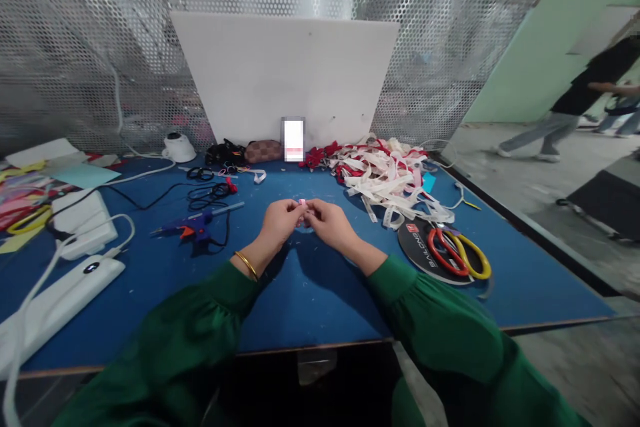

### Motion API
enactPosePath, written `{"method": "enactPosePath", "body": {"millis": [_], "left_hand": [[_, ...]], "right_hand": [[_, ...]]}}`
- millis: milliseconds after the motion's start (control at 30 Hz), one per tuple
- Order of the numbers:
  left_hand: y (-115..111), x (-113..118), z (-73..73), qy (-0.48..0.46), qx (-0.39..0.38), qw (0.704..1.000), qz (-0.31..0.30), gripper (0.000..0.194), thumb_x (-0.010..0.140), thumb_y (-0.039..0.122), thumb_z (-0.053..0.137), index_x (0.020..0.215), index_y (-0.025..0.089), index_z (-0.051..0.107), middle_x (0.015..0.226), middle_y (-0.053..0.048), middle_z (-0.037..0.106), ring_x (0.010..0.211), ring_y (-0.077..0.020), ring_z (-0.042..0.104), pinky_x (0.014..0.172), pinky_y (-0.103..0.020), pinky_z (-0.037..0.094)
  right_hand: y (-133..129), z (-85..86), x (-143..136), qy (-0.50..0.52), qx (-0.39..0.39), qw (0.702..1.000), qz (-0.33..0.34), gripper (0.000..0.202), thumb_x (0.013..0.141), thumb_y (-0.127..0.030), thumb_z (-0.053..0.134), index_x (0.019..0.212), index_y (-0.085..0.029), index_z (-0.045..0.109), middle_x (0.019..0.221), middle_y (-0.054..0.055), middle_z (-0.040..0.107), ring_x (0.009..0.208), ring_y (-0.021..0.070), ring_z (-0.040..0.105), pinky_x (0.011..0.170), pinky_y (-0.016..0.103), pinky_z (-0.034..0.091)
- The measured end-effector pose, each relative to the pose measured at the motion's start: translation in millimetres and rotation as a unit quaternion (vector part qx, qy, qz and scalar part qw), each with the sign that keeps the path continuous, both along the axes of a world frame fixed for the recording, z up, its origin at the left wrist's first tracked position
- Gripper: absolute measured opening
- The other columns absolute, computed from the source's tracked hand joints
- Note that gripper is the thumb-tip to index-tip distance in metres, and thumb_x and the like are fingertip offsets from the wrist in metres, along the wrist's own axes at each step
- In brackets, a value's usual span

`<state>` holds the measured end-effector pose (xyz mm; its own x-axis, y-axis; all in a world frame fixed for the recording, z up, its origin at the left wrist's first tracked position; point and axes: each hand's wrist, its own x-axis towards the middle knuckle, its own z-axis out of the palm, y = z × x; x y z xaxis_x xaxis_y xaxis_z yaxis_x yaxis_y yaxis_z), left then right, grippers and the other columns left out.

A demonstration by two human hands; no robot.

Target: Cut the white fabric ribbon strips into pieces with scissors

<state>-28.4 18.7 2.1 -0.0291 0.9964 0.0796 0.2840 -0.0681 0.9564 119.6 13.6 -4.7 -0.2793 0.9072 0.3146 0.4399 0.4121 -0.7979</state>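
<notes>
Over the middle of the blue tabletop (320, 320), my two hands meet at the fingertips. My left hand (280, 223) is closed in a pinch on a small pink piece (302, 203), which looks like folded ribbon. From the other side, my right hand (327, 221) pinches the same piece. Most of it is hidden by my fingers, so its exact shape cannot be made out. To the left of my hands lies a blue glue gun (197, 221) with an orange trigger. Beyond my right hand is a heap of white and red ribbon strips (383, 170).
Red-handled scissors (447, 253) and yellow-handled scissors (475, 257) rest on a black round pad (415, 247). Power strips (65, 303) and cables occupy the left. A lit phone (293, 139) leans against a white board (295, 73). A person (590, 87) walks at the far right.
</notes>
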Motion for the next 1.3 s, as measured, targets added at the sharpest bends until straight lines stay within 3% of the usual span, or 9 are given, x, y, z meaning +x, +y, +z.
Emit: {"method": "enactPosePath", "body": {"millis": [167, 367, 500, 633, 767, 867, 967, 1100, 1300], "left_hand": [[2.1, -1.4, -5.4, 0.062, 0.035, 0.997, 0.017, 0.029, 0.079, 0.044, 0.067, 0.064, 0.019, 0.068, 0.057, -0.002, 0.065, 0.05, -0.0139, 0.055, 0.052, -0.025, 0.038], [-3.1, 3.2, 6.9, -0.082, -0.019, 0.996, 0.002, 0.03, 0.072, 0.041, 0.07, 0.056, 0.019, 0.057, 0.052, 0.001, 0.056, 0.046, -0.0096, 0.045, 0.047, -0.023, 0.033], [-1.0, 0.7, 10.6, -0.146, -0.074, 0.986, -0.035, 0.032, 0.066, 0.042, 0.077, 0.059, 0.017, 0.058, 0.054, 0.003, 0.054, 0.045, -0.0068, 0.041, 0.045, -0.021, 0.029], [-0.5, -1.0, 8.5, -0.09, 0.014, 0.996, 0.013, 0.025, 0.075, 0.04, 0.071, 0.083, 0.017, 0.066, 0.062, 0.002, 0.064, 0.043, -0.0087, 0.049, 0.047, -0.023, 0.036], [-1.9, -0.6, 6.6, -0.027, 0.08, 0.995, 0.049, 0.03, 0.08, 0.032, 0.067, 0.107, 0.019, 0.064, 0.07, 0.002, 0.07, 0.044, -0.0115, 0.058, 0.051, -0.024, 0.043], [-2.4, -0.5, 7.9, -0.009, 0.114, 0.991, 0.072, 0.033, 0.081, 0.032, 0.068, 0.111, 0.019, 0.065, 0.082, -0.001, 0.072, 0.048, -0.011, 0.06, 0.054, -0.024, 0.046], [-3.2, 0.7, 10.9, -0.039, 0.101, 0.993, 0.046, 0.032, 0.082, 0.043, 0.068, 0.103, 0.018, 0.072, 0.09, -0.004, 0.074, 0.056, -0.0117, 0.062, 0.054, -0.024, 0.044], [-5.5, 3.9, 13.4, -0.075, 0.011, 0.997, -0.032, 0.04, 0.073, 0.055, 0.075, 0.078, 0.015, 0.075, 0.072, -0.005, 0.072, 0.059, -0.0143, 0.061, 0.051, -0.024, 0.039], [-7.4, 6.5, 13.6, -0.067, 0.075, 0.995, 0.005, 0.027, 0.069, 0.042, 0.079, 0.068, 0.016, 0.073, 0.06, -0.002, 0.067, 0.056, -0.0126, 0.057, 0.06, -0.026, 0.045]], "right_hand": [[1.2, 2.9, 5.9, -0.03, -0.015, 0.999, -0.039, 0.019, 0.09, -0.018, 0.059, 0.076, -0.019, 0.071, 0.062, -0.001, 0.067, 0.06, 0.0146, 0.061, 0.06, 0.024, 0.039], [-1.4, 5.4, 7.7, -0.139, 0.155, 0.978, -0.028, 0.023, 0.093, -0.018, 0.057, 0.073, -0.019, 0.067, 0.077, 0.005, 0.068, 0.073, 0.0165, 0.059, 0.067, 0.026, 0.038], [-1.2, 3.5, 6.3, -0.097, 0.131, 0.986, -0.023, 0.027, 0.092, -0.021, 0.057, 0.066, -0.019, 0.062, 0.068, 0.002, 0.063, 0.067, 0.015, 0.055, 0.064, 0.025, 0.037], [1.6, 0.7, 6.3, -0.033, 0.071, 0.995, -0.062, 0.02, 0.089, -0.022, 0.059, 0.069, -0.02, 0.065, 0.062, -0.001, 0.062, 0.062, 0.0147, 0.055, 0.06, 0.024, 0.036], [1.0, 2.8, 7.5, -0.016, 0.117, 0.989, -0.085, 0.018, 0.088, -0.022, 0.058, 0.073, -0.02, 0.069, 0.068, 0.001, 0.065, 0.065, 0.0153, 0.056, 0.063, 0.025, 0.038], [-0.9, 6.2, 7.6, 0.006, 0.121, 0.988, -0.098, 0.019, 0.088, -0.024, 0.057, 0.073, -0.02, 0.069, 0.068, 0.001, 0.064, 0.063, 0.0148, 0.054, 0.061, 0.025, 0.038], [-1.1, 8.3, 7.0, 0.062, 0.067, 0.991, -0.093, 0.018, 0.087, -0.025, 0.057, 0.074, -0.02, 0.069, 0.063, -0.001, 0.063, 0.06, 0.014, 0.054, 0.059, 0.024, 0.039], [0.1, 8.0, 7.1, 0.092, 0.026, 0.992, -0.077, 0.019, 0.088, -0.029, 0.057, 0.074, -0.02, 0.067, 0.06, -0.002, 0.062, 0.057, 0.0136, 0.053, 0.057, 0.024, 0.038], [-2.5, 10.4, 8.6, -0.056, 0.159, 0.98, -0.105, 0.029, 0.09, -0.026, 0.052, 0.062, -0.022, 0.047, 0.065, 0.001, 0.054, 0.065, 0.015, 0.047, 0.062, 0.028, 0.033]]}}
